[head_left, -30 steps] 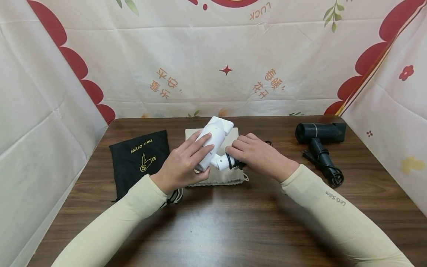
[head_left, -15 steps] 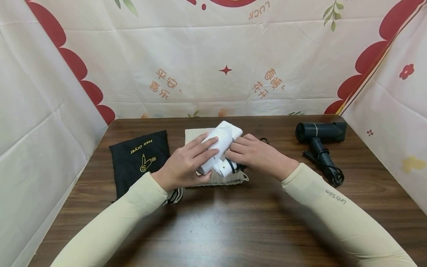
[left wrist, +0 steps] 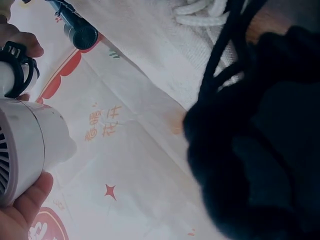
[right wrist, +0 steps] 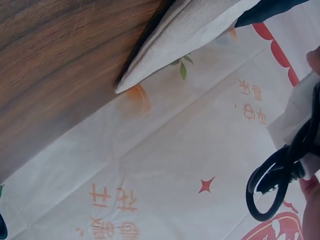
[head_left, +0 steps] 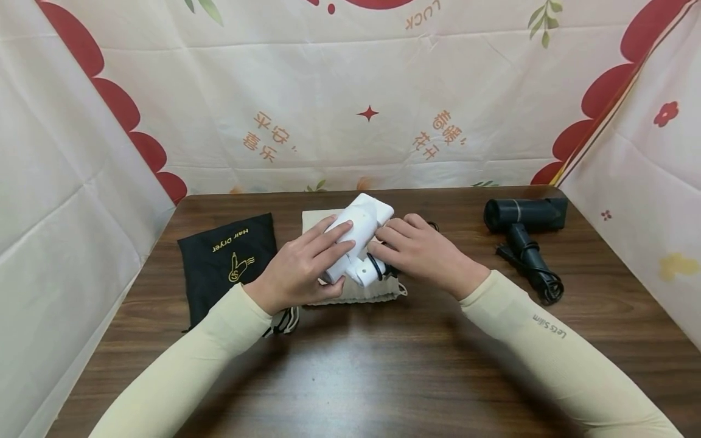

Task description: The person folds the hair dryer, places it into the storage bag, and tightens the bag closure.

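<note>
A white hair dryer (head_left: 358, 228) is held above a cream drawstring bag (head_left: 317, 222) at the middle of the table. My left hand (head_left: 301, 264) grips its barrel from the left, fingers over the top and thumb below. On the other side my right hand (head_left: 421, 252) holds the handle, around which a black cord (right wrist: 267, 190) is wound. In the left wrist view the dryer's vented end (left wrist: 7, 155) shows at the left edge, with the corded handle above it. A loop of the cord hangs out in the right wrist view.
A black pouch (head_left: 224, 261) printed "Hair Dryer" lies to the left, its drawstrings near my left wrist. At the back right lies a black hair dryer (head_left: 526, 216) with its cord wrapped round the handle. A patterned cloth (head_left: 328, 91) rises behind the table.
The white hair dryer swung right and down, then a little back up, its nozzle now further right than at first. Both hands keep their hold on it.
</note>
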Action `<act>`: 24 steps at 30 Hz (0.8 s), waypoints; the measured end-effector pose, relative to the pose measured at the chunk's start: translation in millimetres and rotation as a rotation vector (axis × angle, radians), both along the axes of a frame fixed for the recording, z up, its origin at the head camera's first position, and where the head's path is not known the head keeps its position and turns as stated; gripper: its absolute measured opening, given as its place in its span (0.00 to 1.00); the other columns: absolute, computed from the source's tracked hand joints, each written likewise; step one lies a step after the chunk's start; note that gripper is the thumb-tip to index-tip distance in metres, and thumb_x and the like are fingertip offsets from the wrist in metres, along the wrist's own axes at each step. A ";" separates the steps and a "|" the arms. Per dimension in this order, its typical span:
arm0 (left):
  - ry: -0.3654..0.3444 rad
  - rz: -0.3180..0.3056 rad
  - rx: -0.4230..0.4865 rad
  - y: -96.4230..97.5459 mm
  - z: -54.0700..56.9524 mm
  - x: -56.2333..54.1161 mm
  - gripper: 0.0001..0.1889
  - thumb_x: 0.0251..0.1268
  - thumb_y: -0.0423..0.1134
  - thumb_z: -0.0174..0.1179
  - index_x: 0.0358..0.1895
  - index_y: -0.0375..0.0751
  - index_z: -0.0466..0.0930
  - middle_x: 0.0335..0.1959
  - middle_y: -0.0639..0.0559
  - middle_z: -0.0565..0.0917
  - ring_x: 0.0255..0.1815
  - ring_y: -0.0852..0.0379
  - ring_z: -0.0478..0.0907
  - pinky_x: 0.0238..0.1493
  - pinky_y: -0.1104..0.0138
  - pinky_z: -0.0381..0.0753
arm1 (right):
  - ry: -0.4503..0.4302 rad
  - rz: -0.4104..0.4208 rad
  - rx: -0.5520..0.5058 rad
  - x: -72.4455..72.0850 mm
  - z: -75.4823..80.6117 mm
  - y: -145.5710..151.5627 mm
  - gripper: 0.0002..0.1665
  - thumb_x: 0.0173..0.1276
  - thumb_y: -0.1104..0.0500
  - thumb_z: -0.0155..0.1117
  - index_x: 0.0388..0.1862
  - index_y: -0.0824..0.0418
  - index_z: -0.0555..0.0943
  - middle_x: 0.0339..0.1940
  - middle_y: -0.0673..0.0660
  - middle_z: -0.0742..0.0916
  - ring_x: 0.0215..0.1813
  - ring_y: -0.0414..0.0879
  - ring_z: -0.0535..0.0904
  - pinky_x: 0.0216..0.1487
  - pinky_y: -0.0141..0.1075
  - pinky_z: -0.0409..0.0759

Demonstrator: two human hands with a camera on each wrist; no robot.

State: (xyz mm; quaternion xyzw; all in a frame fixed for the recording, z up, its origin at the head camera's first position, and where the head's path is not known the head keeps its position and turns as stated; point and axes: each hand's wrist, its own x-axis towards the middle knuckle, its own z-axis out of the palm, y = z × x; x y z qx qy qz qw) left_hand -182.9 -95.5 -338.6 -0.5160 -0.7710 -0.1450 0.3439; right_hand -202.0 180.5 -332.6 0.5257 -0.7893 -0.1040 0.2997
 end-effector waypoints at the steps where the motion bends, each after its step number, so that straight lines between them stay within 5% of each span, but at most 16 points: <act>1: 0.000 0.003 0.005 -0.4 -0.3 -0.4 0.28 0.49 0.42 0.71 0.55 0.33 0.81 0.63 0.37 0.77 0.67 0.39 0.71 0.59 0.54 0.76 | 0.005 -0.014 -0.006 0.7 0.1 0.2 0.24 0.65 0.65 0.69 0.56 0.57 0.71 0.50 0.56 0.78 0.52 0.53 0.73 0.48 0.47 0.71; 11: -0.006 0.031 0.035 -2.5 -1.6 -2.9 0.28 0.49 0.41 0.71 0.56 0.33 0.81 0.64 0.38 0.76 0.68 0.39 0.70 0.59 0.54 0.76 | 0.034 -0.047 -0.054 2.0 -1.3 0.0 0.32 0.58 0.60 0.77 0.59 0.58 0.72 0.53 0.58 0.79 0.53 0.55 0.74 0.49 0.48 0.73; 19: -0.021 0.052 0.087 -3.3 -1.0 -3.3 0.28 0.48 0.40 0.71 0.55 0.32 0.81 0.63 0.38 0.77 0.67 0.39 0.71 0.59 0.53 0.76 | 0.017 -0.038 -0.063 1.0 -1.7 2.2 0.48 0.52 0.48 0.81 0.68 0.61 0.69 0.59 0.59 0.78 0.59 0.56 0.73 0.56 0.49 0.72; 24: -0.041 0.058 0.098 -5.3 -1.6 -1.6 0.28 0.48 0.40 0.71 0.55 0.32 0.81 0.63 0.38 0.77 0.67 0.39 0.71 0.58 0.52 0.77 | -0.028 0.011 -0.087 -0.1 -2.3 5.5 0.46 0.55 0.51 0.77 0.70 0.64 0.68 0.61 0.60 0.78 0.61 0.57 0.72 0.59 0.50 0.70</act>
